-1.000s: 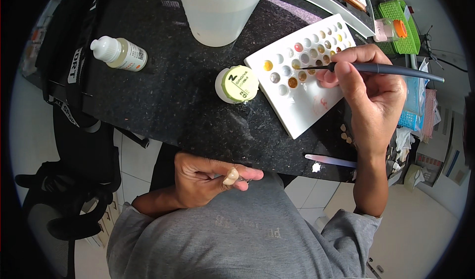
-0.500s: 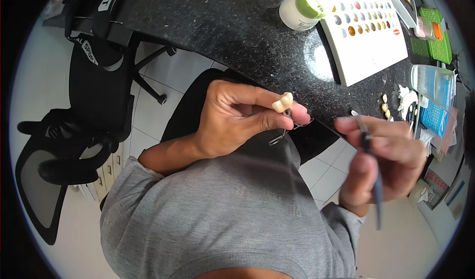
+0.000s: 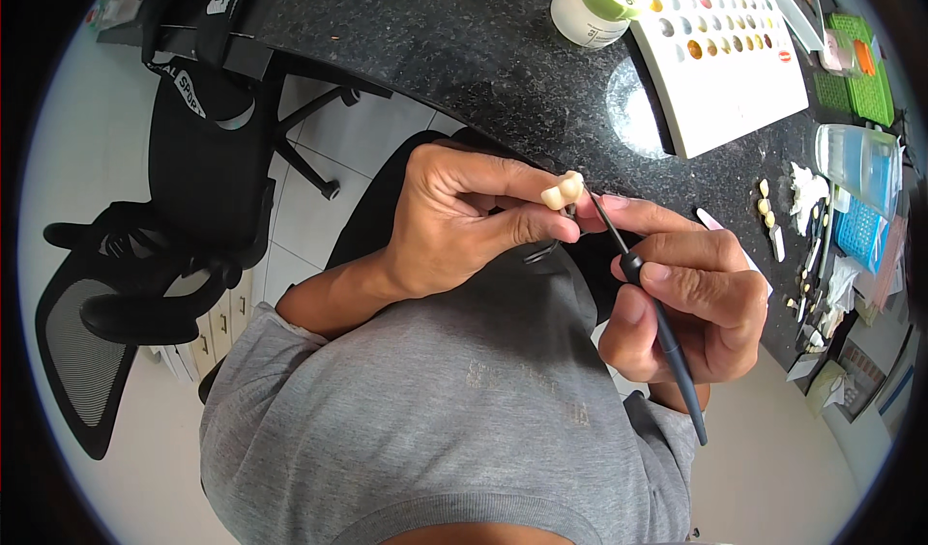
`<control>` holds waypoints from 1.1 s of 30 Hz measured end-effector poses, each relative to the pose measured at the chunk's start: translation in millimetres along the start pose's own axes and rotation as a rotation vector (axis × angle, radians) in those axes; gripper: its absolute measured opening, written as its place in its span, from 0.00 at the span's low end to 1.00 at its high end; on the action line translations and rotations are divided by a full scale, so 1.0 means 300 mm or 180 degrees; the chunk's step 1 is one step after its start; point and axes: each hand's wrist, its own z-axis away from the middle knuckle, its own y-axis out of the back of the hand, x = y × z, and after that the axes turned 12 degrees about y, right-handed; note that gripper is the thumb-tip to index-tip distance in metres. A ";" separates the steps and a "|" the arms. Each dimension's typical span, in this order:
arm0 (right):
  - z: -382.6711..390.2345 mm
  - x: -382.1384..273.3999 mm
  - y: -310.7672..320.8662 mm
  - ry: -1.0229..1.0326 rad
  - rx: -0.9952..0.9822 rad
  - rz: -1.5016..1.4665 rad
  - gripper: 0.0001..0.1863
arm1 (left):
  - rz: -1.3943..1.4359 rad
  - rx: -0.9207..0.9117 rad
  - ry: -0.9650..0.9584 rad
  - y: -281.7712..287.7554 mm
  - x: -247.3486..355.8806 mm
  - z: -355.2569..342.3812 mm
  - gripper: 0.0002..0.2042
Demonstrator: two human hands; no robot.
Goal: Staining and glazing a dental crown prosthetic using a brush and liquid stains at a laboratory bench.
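Note:
My left hand [image 3: 449, 221], at the middle, pinches a dark metal holder [image 3: 543, 251] between thumb and fingers; most of the holder is hidden by the hand. A cream-coloured dental bridge [image 3: 563, 191] of tooth shapes sits at its top, just above my fingertips. My right hand [image 3: 701, 289] grips a thin brush [image 3: 669, 344] with a dark grey handle like a pen. Its fine tip reaches up to the right side of the bridge; whether it touches I cannot tell. Fingers of my right hand lie close to those of my left.
A white palette [image 3: 739, 96] with rows of coloured wells lies on the black speckled table [image 3: 425, 52], beside a white jar [image 3: 585, 21] with a green lid. Further right are loose tooth pieces [image 3: 767, 207], crumpled tissue [image 3: 807, 189] and a clear container [image 3: 855, 163]. An office chair [image 3: 208, 149] stands left.
My right hand has come in leftward with the brush, bringing its tip up to the bridge. My left hand stays nearly in place, the bridge shifting slightly right and up.

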 end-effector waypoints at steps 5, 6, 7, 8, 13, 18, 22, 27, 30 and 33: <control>0.003 0.012 -0.011 0.0134 0.0396 -0.0057 0.13 | 0.0043 0.0039 -0.0005 -0.001 -0.004 0.000 0.10; 0.001 0.011 -0.011 0.0124 0.0375 -0.0014 0.13 | 0.0017 0.0028 -0.0003 0.001 -0.003 0.000 0.10; 0.000 0.010 -0.011 0.0116 0.0351 0.0027 0.14 | -0.0009 0.0021 -0.0002 0.003 -0.004 0.001 0.10; 0.001 0.008 -0.008 0.0114 0.0351 0.0024 0.14 | -0.0009 0.0024 0.0000 0.005 -0.006 0.001 0.10; 0.000 0.004 -0.002 0.0011 0.0211 -0.0014 0.14 | -0.0047 -0.0019 0.0026 0.006 -0.001 0.002 0.09; -0.002 -0.013 0.019 -0.0006 -0.0104 0.0020 0.13 | 0.0041 0.0265 0.0093 -0.018 0.006 -0.004 0.09; -0.012 -0.010 0.029 -0.0029 -0.0480 0.0059 0.12 | 0.0092 0.0338 0.0115 -0.022 0.006 -0.004 0.09; -0.012 -0.009 0.027 -0.0061 -0.0420 0.0093 0.12 | 0.0177 0.0303 0.0164 -0.026 0.010 -0.006 0.09; -0.009 -0.013 0.027 -0.0068 -0.0405 0.0104 0.12 | 0.0180 0.0299 0.0170 -0.024 0.010 -0.006 0.09; -0.010 -0.012 0.025 -0.0080 -0.0409 0.0108 0.11 | 0.0158 0.0313 0.0146 -0.023 0.005 -0.004 0.09</control>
